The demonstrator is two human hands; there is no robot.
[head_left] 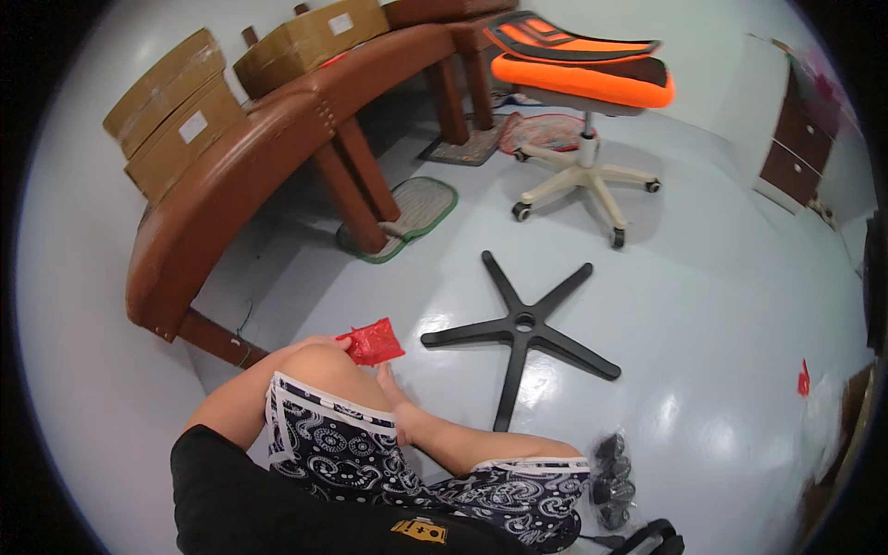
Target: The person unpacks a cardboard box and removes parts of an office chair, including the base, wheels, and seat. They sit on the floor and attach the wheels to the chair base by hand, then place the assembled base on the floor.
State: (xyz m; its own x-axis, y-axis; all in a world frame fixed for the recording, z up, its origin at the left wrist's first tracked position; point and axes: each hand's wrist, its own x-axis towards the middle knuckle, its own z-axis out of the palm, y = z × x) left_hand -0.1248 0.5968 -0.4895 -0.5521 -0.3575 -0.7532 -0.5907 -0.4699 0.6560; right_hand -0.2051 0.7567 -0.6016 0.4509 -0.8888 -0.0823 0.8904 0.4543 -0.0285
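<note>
One red packet (375, 343) in head view, just right of left hand (328, 340); visible fingertips pinch its left edge, other fingers hidden, cannot tell. Right hand not in view. Black base (524, 324) lies right of fingers, well apart; bagged parts (612, 481) farther right, lower. For good hold, perhaps keep edge firmly, middle not squeezed.

From my station I see a pale, glossy floor (703, 314) carrying a black five-armed base (518, 326), a clear bag of black parts (612, 486), an orange chair (592, 85) on its wheels, a green-edged mat (425, 205), a reddish mat (546, 134) and a cabinet (797, 153). At upper left, I have a brown padded bench (236, 171) with cardboard boxes (176, 148) directly on its top.
</note>
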